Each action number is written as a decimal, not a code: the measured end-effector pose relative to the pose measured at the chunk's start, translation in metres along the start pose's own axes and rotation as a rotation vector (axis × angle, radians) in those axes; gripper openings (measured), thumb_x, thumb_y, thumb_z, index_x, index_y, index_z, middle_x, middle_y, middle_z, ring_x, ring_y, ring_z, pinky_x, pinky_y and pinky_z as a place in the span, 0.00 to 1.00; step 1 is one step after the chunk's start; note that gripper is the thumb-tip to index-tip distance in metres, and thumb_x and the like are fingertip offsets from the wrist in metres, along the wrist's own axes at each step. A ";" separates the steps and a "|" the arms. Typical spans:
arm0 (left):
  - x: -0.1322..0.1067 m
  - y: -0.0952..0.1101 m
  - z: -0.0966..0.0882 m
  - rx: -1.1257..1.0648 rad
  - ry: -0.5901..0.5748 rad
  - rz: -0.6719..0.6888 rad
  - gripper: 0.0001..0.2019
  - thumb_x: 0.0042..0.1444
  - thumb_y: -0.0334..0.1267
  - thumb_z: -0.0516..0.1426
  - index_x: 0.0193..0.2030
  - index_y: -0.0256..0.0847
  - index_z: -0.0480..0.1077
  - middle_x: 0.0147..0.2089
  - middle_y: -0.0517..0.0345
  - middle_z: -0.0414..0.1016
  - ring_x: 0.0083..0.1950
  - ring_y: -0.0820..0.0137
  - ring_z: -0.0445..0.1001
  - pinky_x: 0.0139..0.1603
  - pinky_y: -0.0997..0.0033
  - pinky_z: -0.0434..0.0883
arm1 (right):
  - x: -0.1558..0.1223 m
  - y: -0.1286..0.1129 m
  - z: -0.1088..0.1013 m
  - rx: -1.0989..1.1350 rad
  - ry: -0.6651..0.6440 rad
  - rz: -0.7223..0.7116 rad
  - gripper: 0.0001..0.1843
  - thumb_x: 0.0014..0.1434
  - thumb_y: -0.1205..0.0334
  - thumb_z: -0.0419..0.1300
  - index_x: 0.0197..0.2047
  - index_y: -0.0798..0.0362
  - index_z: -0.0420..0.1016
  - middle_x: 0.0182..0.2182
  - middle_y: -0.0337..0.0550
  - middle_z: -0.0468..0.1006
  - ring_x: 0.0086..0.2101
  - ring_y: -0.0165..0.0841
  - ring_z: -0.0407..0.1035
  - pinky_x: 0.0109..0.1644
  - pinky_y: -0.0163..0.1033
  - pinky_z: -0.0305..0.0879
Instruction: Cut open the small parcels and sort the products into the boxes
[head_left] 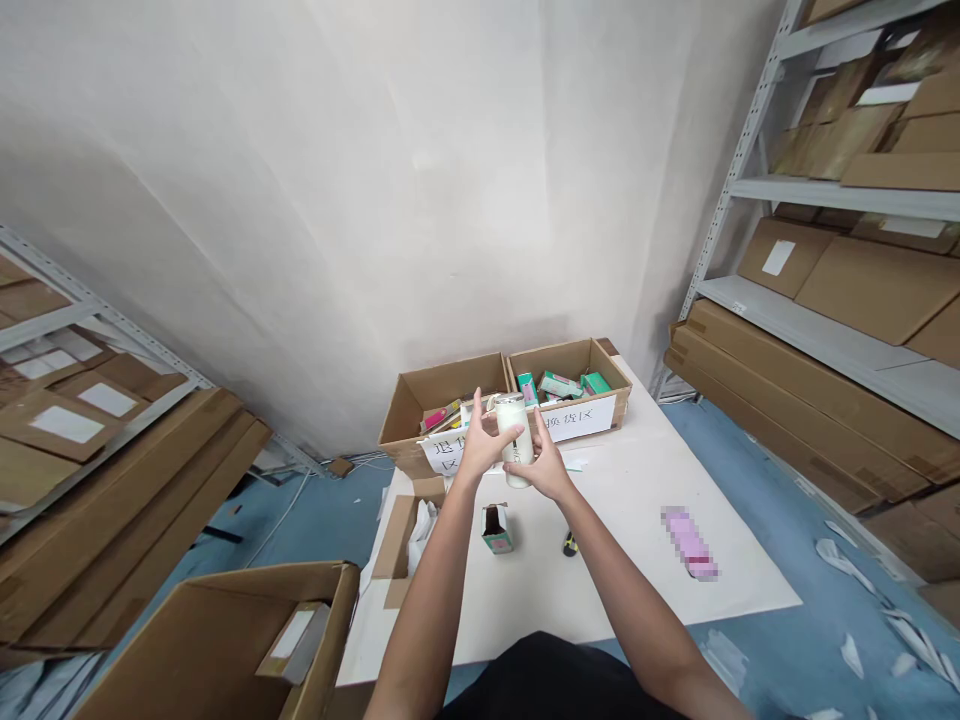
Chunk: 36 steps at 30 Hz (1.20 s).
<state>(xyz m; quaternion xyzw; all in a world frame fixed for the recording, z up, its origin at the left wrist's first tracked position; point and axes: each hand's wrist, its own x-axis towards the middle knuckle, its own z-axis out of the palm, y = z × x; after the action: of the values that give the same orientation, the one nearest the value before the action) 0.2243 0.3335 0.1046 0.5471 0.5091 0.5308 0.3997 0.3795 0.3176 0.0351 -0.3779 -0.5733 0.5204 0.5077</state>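
A white tumbler (511,416) with a metallic-looking rim and dark lettering is held up over the table. My left hand (484,447) grips its left side, thumb across the front. From the right, my right hand (547,464) is closed around the lower part, thumb also in front. Below stands a small green-and-white box (497,540) with an open, dark top. A small black-and-yellow object (570,544) lies beside my right forearm, partly hidden by it; its kind is unclear.
Behind my hands, two labelled cardboard bins (592,416) hold small colourful boxes. A pixelated pink item (688,542) lies on the white table (637,590). At left are an open carton (394,540) and a larger cardboard box (210,620). Loaded shelves (847,190) flank both sides.
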 end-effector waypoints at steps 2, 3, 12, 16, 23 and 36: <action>-0.001 -0.002 -0.003 0.076 0.029 0.028 0.58 0.44 0.47 0.75 0.79 0.49 0.50 0.65 0.44 0.74 0.61 0.56 0.77 0.58 0.58 0.76 | -0.001 0.004 0.003 -0.024 -0.004 0.020 0.73 0.45 0.58 0.78 0.81 0.37 0.33 0.52 0.44 0.80 0.48 0.43 0.78 0.58 0.55 0.73; -0.002 -0.003 -0.005 0.085 0.032 0.039 0.56 0.44 0.47 0.75 0.78 0.48 0.54 0.63 0.45 0.75 0.59 0.57 0.78 0.58 0.57 0.76 | -0.002 0.006 0.004 -0.029 -0.014 0.020 0.73 0.45 0.58 0.78 0.81 0.37 0.34 0.53 0.45 0.80 0.49 0.43 0.77 0.59 0.55 0.72; -0.014 -0.027 -0.028 0.192 0.057 0.012 0.40 0.44 0.48 0.74 0.65 0.44 0.71 0.63 0.46 0.76 0.55 0.58 0.78 0.56 0.58 0.76 | -0.012 0.030 0.021 -0.098 -0.036 0.068 0.68 0.45 0.58 0.76 0.80 0.36 0.42 0.54 0.44 0.76 0.47 0.41 0.75 0.58 0.53 0.72; -0.021 -0.043 -0.048 0.284 0.126 -0.031 0.36 0.43 0.45 0.74 0.61 0.43 0.74 0.56 0.49 0.80 0.49 0.58 0.79 0.56 0.56 0.75 | -0.019 0.069 0.022 0.051 -0.224 0.093 0.64 0.47 0.57 0.73 0.80 0.35 0.43 0.64 0.47 0.70 0.60 0.42 0.69 0.62 0.51 0.68; -0.038 -0.092 -0.070 0.139 0.246 -0.114 0.39 0.43 0.42 0.74 0.64 0.42 0.72 0.58 0.48 0.78 0.51 0.62 0.78 0.53 0.62 0.77 | -0.048 0.176 0.048 -0.440 -0.115 0.519 0.52 0.48 0.56 0.73 0.74 0.51 0.62 0.60 0.55 0.76 0.55 0.45 0.74 0.56 0.45 0.70; -0.070 -0.192 -0.072 -0.070 0.227 -0.213 0.41 0.39 0.41 0.76 0.63 0.42 0.70 0.64 0.42 0.72 0.57 0.58 0.77 0.52 0.62 0.78 | -0.066 0.235 0.078 -0.479 0.082 0.625 0.16 0.60 0.57 0.55 0.28 0.52 0.81 0.32 0.47 0.86 0.39 0.40 0.80 0.40 0.35 0.71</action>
<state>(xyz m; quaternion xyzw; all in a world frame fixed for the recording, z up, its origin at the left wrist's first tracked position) 0.1336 0.2886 -0.0868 0.4124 0.5872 0.5613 0.4124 0.2938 0.2779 -0.2035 -0.6623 -0.5152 0.4858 0.2449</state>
